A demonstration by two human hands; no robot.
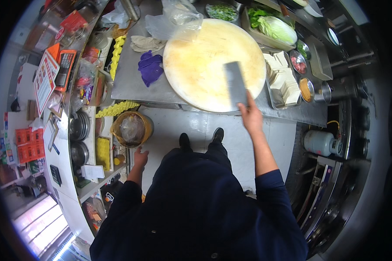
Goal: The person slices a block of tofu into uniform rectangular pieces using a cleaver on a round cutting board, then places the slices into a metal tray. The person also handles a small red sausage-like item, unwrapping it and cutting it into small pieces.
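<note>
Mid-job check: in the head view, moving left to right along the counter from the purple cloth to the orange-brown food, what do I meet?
Purple cloth → round cutting board → white slices → orange-brown food. Left out: the cleaver in the right hand, which overlaps the board.

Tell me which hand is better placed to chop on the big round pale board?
Probably the right hand: it grips the grey rectangular metal cleaver over the round pale chopping board. The left hand hangs low by the round yellowish bucket, apparently holding nothing.
</note>
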